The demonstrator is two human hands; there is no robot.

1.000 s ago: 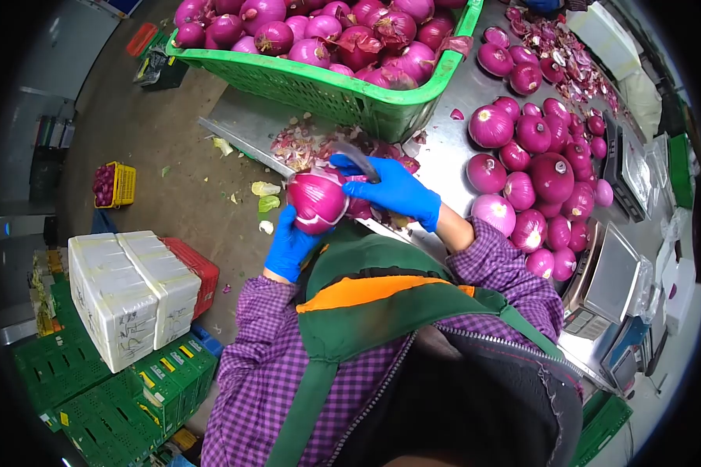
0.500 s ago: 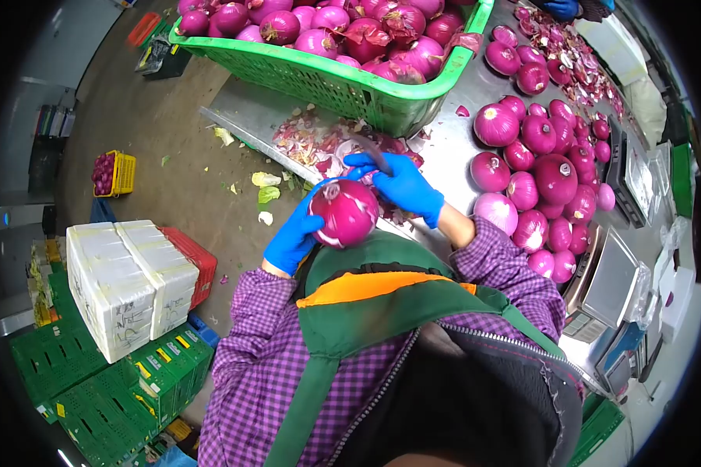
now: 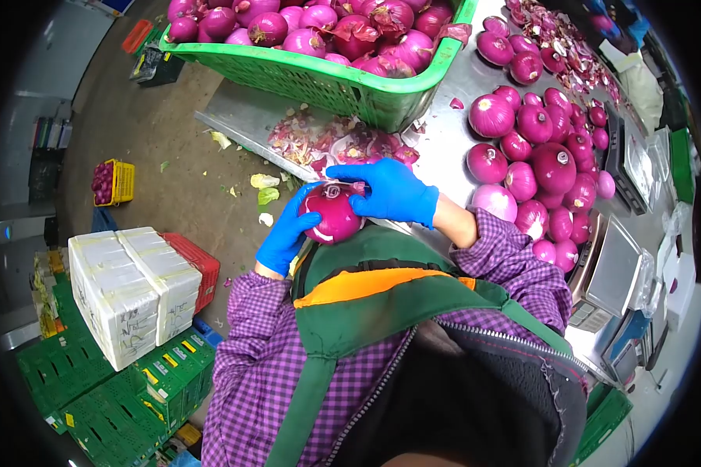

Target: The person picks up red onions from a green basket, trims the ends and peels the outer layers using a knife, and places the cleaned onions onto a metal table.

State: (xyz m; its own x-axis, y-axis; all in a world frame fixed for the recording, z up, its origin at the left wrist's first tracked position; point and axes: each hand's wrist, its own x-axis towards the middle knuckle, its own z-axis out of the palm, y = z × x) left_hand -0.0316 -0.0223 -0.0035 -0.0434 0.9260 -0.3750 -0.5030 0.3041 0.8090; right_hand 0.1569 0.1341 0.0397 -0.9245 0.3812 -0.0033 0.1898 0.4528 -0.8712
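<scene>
My left hand [image 3: 287,233], in a blue glove, grips a large red onion [image 3: 333,215] from its left side, in front of the green apron. Over the onion's top right is my right hand [image 3: 389,191], also gloved, its fingers bent at the onion's top. A knife is hardly visible there, and what the right fingers close on is hidden. Beyond the hands, onion skins [image 3: 343,144] lie scattered on the metal table [image 3: 245,109]. To the right, several peeled red onions [image 3: 534,124] are grouped on the tabletop.
A green crate [image 3: 304,74] full of red onions stands at the table's back. Scales [image 3: 611,268] sit at the right. White foam boxes [image 3: 121,296], green crates [image 3: 163,373] and a yellow basket [image 3: 122,183] are on the left. Another person's blue-gloved hand shows at top right.
My right hand has moved left and down onto the onion's top; the dark blade seen above it earlier is no longer clearly visible. The onion has shifted slightly left and is tilted differently.
</scene>
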